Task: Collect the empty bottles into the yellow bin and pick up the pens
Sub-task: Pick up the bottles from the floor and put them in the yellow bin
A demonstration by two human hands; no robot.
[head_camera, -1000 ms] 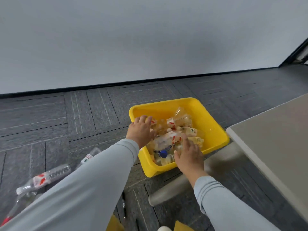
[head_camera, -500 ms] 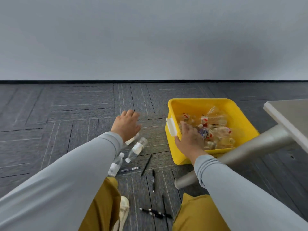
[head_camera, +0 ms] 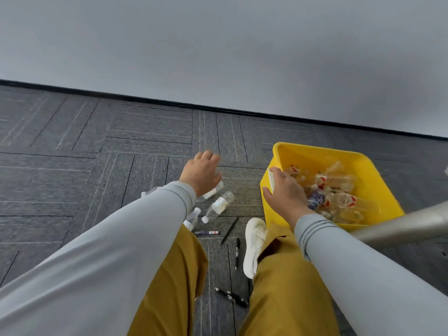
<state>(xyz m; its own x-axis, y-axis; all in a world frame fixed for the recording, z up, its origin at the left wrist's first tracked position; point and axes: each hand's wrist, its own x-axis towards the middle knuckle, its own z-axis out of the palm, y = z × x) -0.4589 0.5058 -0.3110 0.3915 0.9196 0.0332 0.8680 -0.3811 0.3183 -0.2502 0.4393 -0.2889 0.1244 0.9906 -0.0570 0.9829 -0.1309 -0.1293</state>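
The yellow bin [head_camera: 288, 151] stands on the carpet at the right, with several empty bottles [head_camera: 337, 190] inside. My right hand [head_camera: 286, 195] straddles its left rim by a white label, thumb outside and fingers inside, gripping the rim. My left hand [head_camera: 202, 174] hovers with loosely curled fingers just above clear bottles lying on the floor: one under the hand [head_camera: 210, 193], one beside it [head_camera: 219, 204] and a third [head_camera: 192, 218] by my knee. Pens lie between my legs: a white-banded pen [head_camera: 207, 232], two black pens [head_camera: 229, 230] [head_camera: 237, 252] and a nearer pair [head_camera: 231, 297].
A grey table leg [head_camera: 400, 224] slants across the bin's near right corner. My white shoe [head_camera: 254, 246] sits next to the bin and the pens. The wall with its black skirting [head_camera: 218, 109] runs behind. Grey carpet tiles stretch away to the left.
The view has swung left and down, so the bin now lies at the right. My left hand left the bin and went over the floor bottles. My right hand moved from the bottles to the bin's rim.
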